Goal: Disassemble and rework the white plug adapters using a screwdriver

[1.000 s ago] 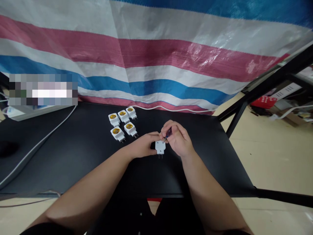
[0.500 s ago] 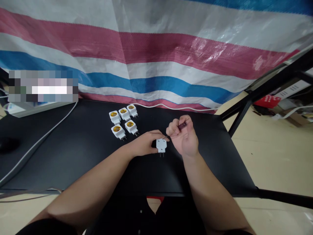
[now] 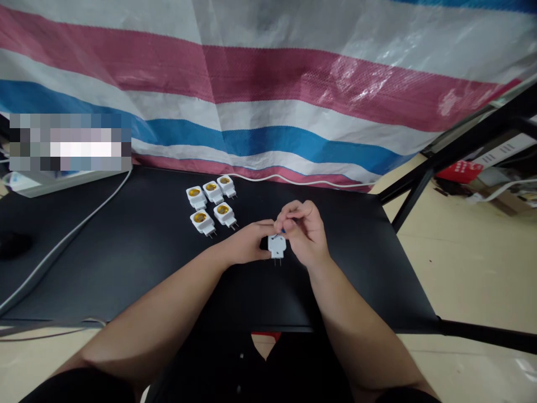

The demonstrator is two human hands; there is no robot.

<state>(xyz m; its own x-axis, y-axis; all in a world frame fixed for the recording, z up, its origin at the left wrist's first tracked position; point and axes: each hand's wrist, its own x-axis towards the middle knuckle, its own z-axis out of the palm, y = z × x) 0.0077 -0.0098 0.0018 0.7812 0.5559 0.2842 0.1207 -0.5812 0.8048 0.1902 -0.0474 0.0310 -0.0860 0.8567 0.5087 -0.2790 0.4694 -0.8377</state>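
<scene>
My left hand is closed around the side of a white plug-in lamp socket, its back face up with small screw holes showing and its two prongs pointing toward me. In my right hand is a small screwdriver, mostly hidden by the fingers; a bit of blue shows. Its thin shaft reaches down to the upper left hole of the socket, though I cannot tell how deep the tip sits.
Several white lamp sockets with brass-coloured insides lie in two rows left of my hands. A white cable runs along the back of the black table, below a striped sheet. A black mouse is at far left.
My right hand has moved left and turned, bringing the screwdriver from the socket's top edge to its upper left hole. My left hand keeps the socket in nearly the same place.
</scene>
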